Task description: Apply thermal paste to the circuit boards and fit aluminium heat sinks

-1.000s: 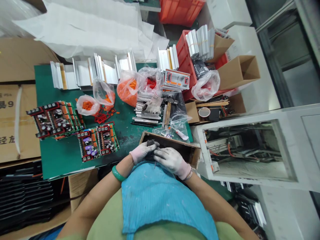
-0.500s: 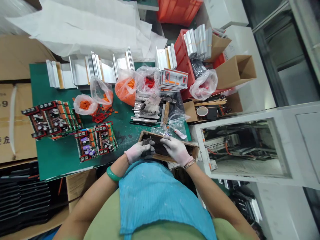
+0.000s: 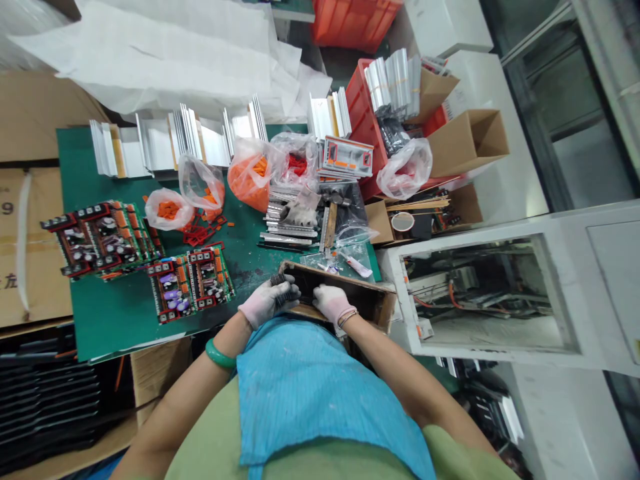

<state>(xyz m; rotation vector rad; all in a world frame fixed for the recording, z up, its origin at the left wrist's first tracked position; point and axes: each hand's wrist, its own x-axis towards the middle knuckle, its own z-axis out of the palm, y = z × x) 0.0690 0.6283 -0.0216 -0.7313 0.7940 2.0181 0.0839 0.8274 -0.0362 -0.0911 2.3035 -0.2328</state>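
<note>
My left hand (image 3: 266,303), in a whitish glove, is closed around a bunch of small dark pieces (image 3: 285,291); their exact kind is too small to make out. It is at the left end of an open wooden box (image 3: 387,311) at the table's front edge. My right hand (image 3: 332,303), gloved too, reaches into the box with its fingers bent together. Whatever its fingertips hold, if anything, is hidden against the dark inside.
Circuit boards (image 3: 193,283) stand in stacks on the green table (image 3: 120,320). Behind them are bags of orange parts (image 3: 169,210) and metal strips (image 3: 287,230). A hammer (image 3: 330,223) lies near the box. A red crate (image 3: 367,120) stands at the back right.
My left hand has moved slightly left with the dark pieces. My right hand has shifted left and lower, deeper into the box.
</note>
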